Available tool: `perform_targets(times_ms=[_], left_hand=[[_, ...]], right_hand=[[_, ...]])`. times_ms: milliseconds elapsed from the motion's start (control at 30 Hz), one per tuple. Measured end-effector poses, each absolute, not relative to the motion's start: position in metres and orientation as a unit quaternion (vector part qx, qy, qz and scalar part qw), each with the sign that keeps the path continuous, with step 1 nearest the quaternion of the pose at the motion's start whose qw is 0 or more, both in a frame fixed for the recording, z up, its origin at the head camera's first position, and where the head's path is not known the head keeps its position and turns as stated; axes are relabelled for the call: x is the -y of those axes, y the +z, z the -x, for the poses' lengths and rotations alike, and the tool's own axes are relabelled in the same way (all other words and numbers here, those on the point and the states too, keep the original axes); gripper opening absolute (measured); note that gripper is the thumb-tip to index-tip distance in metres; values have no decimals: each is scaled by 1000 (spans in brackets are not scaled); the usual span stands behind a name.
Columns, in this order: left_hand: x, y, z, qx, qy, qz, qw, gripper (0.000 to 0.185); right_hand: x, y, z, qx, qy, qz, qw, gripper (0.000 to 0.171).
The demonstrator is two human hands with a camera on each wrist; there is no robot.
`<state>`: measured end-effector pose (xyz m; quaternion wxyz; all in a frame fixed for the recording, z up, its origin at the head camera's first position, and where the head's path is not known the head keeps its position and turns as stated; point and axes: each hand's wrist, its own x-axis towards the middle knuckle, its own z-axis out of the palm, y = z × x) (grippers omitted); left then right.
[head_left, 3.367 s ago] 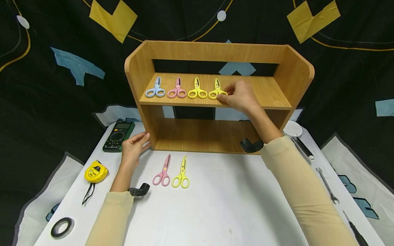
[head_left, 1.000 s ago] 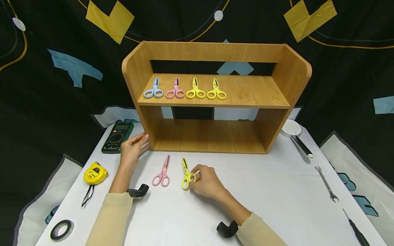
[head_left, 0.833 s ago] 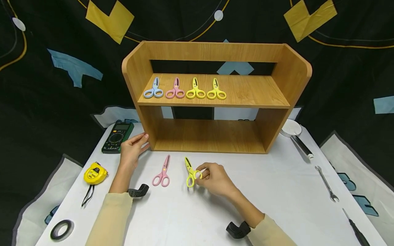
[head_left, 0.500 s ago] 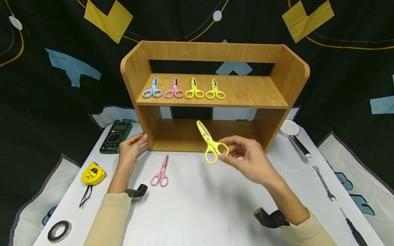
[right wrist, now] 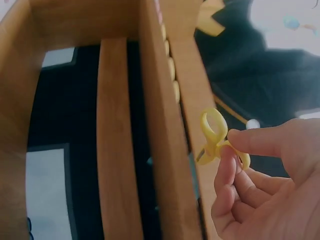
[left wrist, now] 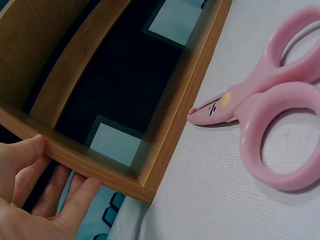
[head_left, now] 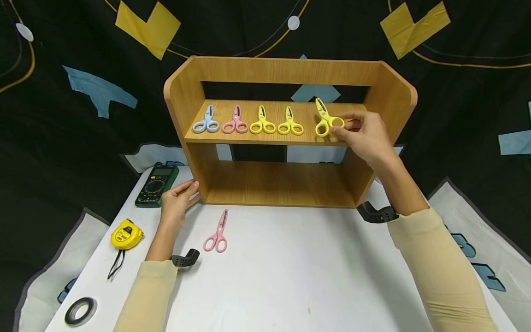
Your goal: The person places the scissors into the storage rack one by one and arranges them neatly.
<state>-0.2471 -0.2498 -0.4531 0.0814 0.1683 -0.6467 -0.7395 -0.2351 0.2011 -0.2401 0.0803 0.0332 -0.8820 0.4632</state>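
Observation:
Yellow scissors (head_left: 326,119) are pinched by one handle loop between the thumb and fingers of my right hand (head_left: 367,136), over the right part of the upper shelf. In the right wrist view the held scissors (right wrist: 214,135) point away from the palm. To their left on that shelf lie blue scissors (head_left: 206,120), pink scissors (head_left: 235,121) and two yellow pairs (head_left: 262,121), blades toward the back. My left hand (head_left: 176,203) touches the lower left side of the wooden shelf unit (head_left: 282,183), fingertips along its edge (left wrist: 75,162). Another pink pair of scissors (head_left: 216,234) lies on the table nearby.
On the left of the white table (head_left: 290,276) are a multimeter (head_left: 156,186), a yellow tape measure (head_left: 126,234) and a roll of black tape (head_left: 80,311). A black curtain (head_left: 62,161) hangs behind. My right arm covers the table's right side.
My right hand let go of a yellow pair on the shelf, picked another yellow pair off the table and carried it up to the upper shelf's right part. My left hand stayed put.

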Motion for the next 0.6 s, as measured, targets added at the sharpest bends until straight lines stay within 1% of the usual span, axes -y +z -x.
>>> perform_targets(times_ms=[133,267,600], left_hand=[[249,-454,246,644,-742,-167,85,53],[249,-454,246,649,-737,-168,84,53],[250,-456,248,646,-741,-165,88,53]], right_hand=[[-197,-243,257,883,465,0,57,52],[-192,-247,270,886,461,9,50,50],[-186,-250,276,918,392,-23,51,48]])
